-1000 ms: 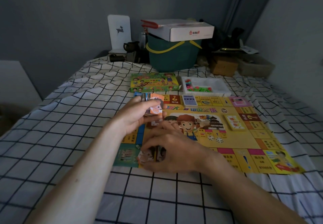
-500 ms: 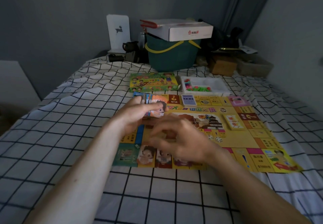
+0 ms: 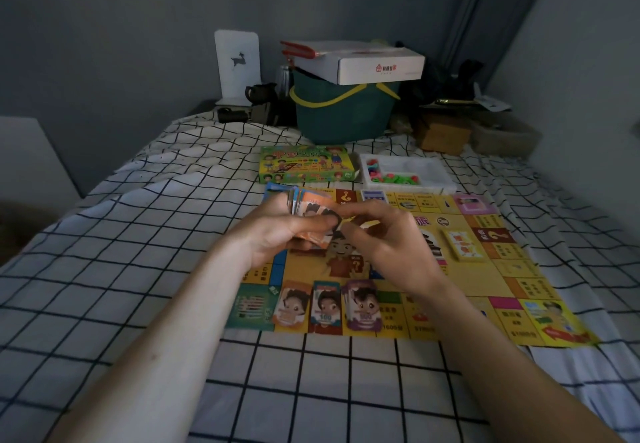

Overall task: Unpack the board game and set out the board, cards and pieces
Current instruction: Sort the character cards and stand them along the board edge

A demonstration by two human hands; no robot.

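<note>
The yellow game board (image 3: 450,280) lies open on the checked bedsheet. My left hand (image 3: 273,235) grips a fanned stack of paper money (image 3: 311,202) above the board's left part. My right hand (image 3: 391,245) is raised beside it, fingertips curled and pinching the front note of the stack. Along the board's near edge lie three money piles: orange (image 3: 291,307), blue (image 3: 325,307) and purple (image 3: 363,307). Card decks sit on the board at the right (image 3: 464,245), at the far edge (image 3: 373,196) and at the far right corner (image 3: 472,203).
The green game box (image 3: 304,164) and a white tray (image 3: 433,169) holding several coloured pieces (image 3: 391,178) lie just beyond the board. Behind them stand a green basket (image 3: 343,113) with a white carton (image 3: 363,62) on top and a cardboard box (image 3: 443,133).
My right hand left the purple pile on the board's near edge and rose to the stack in my left hand. The left hand stayed roughly in place.
</note>
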